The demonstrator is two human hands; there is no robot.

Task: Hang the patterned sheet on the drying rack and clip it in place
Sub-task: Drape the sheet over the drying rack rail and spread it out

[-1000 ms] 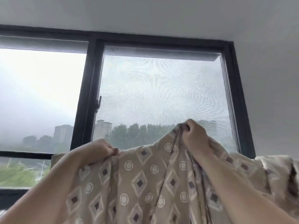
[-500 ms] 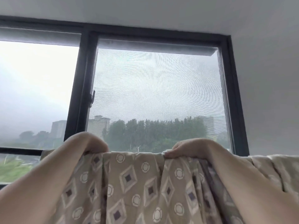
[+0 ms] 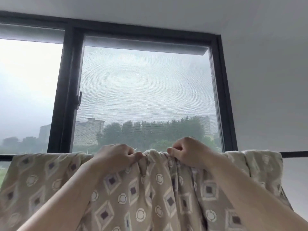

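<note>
The left hand (image 3: 116,157) and right hand (image 3: 189,152) had drawn closer than a moment before, bunching the sheet (image 3: 150,197) between them. Each pinched its top edge, which lay draped over the rail (image 3: 295,154).

The patterned sheet (image 3: 150,189) hangs over the drying rack's rail (image 3: 295,154), in front of the window (image 3: 66,97). The left grip (image 3: 116,157) and right grip (image 3: 188,152) hold its bunched top edge side by side at centre, near but apparently not touching. The rail runs on past the sheet's right side, before the wall (image 3: 266,97).
</note>
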